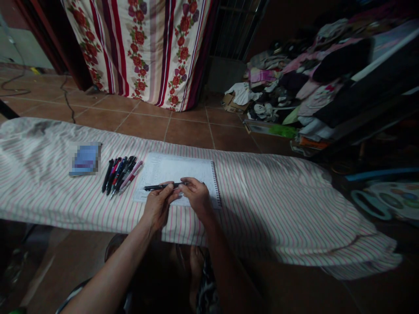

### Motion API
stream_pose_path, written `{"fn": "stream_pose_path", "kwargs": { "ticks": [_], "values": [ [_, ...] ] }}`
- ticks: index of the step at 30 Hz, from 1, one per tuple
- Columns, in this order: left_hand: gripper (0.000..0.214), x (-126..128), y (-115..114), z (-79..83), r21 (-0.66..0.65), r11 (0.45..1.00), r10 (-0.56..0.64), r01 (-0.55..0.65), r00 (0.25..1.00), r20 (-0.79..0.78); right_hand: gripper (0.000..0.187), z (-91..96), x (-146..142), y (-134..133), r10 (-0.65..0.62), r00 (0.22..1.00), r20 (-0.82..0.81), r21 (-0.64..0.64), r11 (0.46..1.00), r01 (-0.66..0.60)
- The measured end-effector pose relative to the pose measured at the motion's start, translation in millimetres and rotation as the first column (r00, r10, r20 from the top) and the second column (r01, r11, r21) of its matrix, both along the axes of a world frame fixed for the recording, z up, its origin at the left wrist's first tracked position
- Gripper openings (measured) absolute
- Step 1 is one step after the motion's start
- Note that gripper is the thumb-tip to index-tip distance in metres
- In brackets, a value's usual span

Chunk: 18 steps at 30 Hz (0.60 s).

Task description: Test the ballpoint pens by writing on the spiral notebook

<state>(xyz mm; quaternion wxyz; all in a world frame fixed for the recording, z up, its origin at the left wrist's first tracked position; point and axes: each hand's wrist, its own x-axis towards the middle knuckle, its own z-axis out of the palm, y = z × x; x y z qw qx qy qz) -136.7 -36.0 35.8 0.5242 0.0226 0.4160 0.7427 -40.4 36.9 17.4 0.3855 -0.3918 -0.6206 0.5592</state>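
A black pen (153, 188) lies level between my two hands, its tip pointing left. My left hand (159, 201) pinches it near the middle, thumb on top. Around its right end close the thumb and fingers of my right hand (195, 192), which partly hide it. Beneath both hands rests a spiral notebook (183, 168) with writing on its page, the coil on the right side. Just left of the notebook is a bunch of several pens (119, 174), mostly black, with a pink pen (131, 178) at its right edge.
A striped cloth (262, 196) covers the long table. Toward its left lies a blue blurred packet (85, 159). Beyond stand a floral curtain (140, 48) and a heap of clothes (294, 78). A blue-rimmed plastic item (386, 198) is at the right.
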Motion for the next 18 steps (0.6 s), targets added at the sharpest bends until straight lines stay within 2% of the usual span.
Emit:
{"fn": "stream_pose_path", "kwargs": {
  "ticks": [4, 9, 14, 18],
  "values": [
    [0.009, 1.3, -0.9, 2.5, -0.001, 1.0, -0.022, 0.022, 1.0, -0.003, 0.021, 3.4, 1.0, -0.1, 0.006, 0.999, -0.037, -0.023, 1.0, -0.007],
    [0.033, 0.1, -7.7, 12.2, 0.033, 0.997, -0.066, 0.068, 0.997, -0.035, 0.023, 4.9, -0.4, 2.8, -0.052, 0.995, -0.087, -0.097, 0.994, 0.043],
    [0.019, -16.1, -14.2, 17.0, -0.01, 1.0, -0.019, 0.018, 0.997, -0.077, 0.026, 12.6, 2.0, 4.1, -0.115, 0.988, -0.102, -0.195, 0.976, 0.094],
    [0.021, -31.4, -16.6, 12.7, -0.038, 0.999, 0.0, -0.008, 0.977, -0.213, 0.028, 17.8, 5.9, 3.8, -0.098, 0.989, -0.109, -0.226, 0.971, 0.071]
  ]
}}
